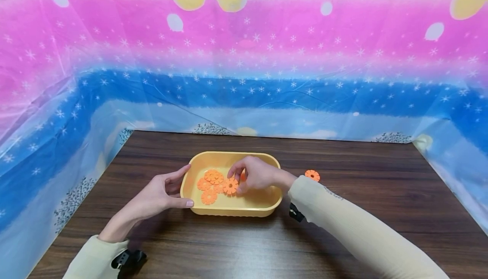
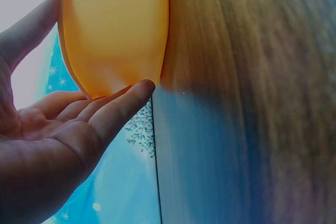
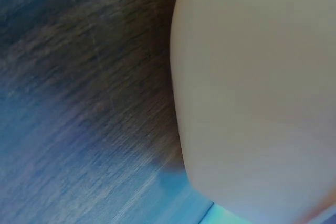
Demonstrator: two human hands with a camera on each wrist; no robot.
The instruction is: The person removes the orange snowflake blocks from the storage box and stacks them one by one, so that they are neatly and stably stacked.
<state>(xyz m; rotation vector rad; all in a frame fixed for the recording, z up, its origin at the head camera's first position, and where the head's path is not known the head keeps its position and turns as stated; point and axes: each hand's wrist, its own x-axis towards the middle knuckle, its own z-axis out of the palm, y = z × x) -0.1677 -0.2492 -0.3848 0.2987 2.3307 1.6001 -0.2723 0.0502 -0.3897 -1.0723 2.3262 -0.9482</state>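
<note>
A yellow plastic tub (image 1: pixel 244 212) sits on the table, with several thin orange notched discs (image 1: pixel 209 196) lying in its left half. My left hand (image 1: pixel 158 194) grips the tub's left end, thumb at the near corner and fingers at the far one. The left wrist view shows this hand (image 2: pixel 68 129) against the outer wall of the tub (image 2: pixel 115 30). My right hand (image 1: pixel 257 175) reaches into the tub and pinches one orange notched disc (image 1: pixel 230 187) between thumb and fingers. In the right wrist view a pale, smooth surface fills much of the frame, and that hand is hidden.
Another orange notched disc (image 1: pixel 312 175) lies on the dark wooden table (image 1: pixel 343 156), right of the tub, beside my right sleeve (image 1: pixel 343 211). A pink and blue printed cloth (image 1: pixel 267 71) hangs round the table's back and sides.
</note>
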